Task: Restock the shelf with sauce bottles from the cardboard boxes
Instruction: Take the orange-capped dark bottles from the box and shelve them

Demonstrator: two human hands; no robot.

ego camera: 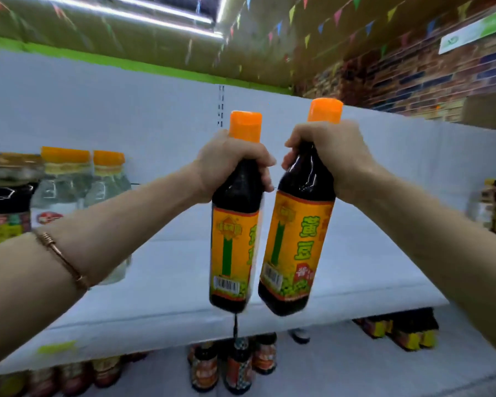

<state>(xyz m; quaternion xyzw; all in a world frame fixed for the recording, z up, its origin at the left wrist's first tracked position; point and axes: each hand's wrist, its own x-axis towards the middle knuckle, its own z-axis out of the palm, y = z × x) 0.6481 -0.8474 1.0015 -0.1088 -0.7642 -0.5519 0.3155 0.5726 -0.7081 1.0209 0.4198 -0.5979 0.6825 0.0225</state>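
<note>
Shop aisle, white shelf [184,270] under a bunting-hung ceiling; middle stretch of the shelf bare, stock at its left and right ends only

Left hand [229,164]: fingers wrapped tight round the neck of the left bottle [234,239], just under its orange cap; bottle hangs near upright above the shelf's near edge, not touching it
Right hand [330,159]: clenched the same way on the right bottle [295,245], base swung a little to the left. Bottles close together, whether touching cannot be told

Step in hand, as judged: setting both down on the bare stretch. Level the tilted bottle first, carry both far toward the back panel, land the bases flat and apart, labels facing near, and let go only once each stands steady; a neck grip lets the base swing

Contents: both bottles full of dark sauce, caps on. Clear jugs [83,196] at left, orange-capped, pale liquid. Dark jars [7,213] at far left and right edge, contents unclear. Lower shelf [355,365] holds small bottles [235,365] in rows. No cardboard boxes clearly in view
</note>
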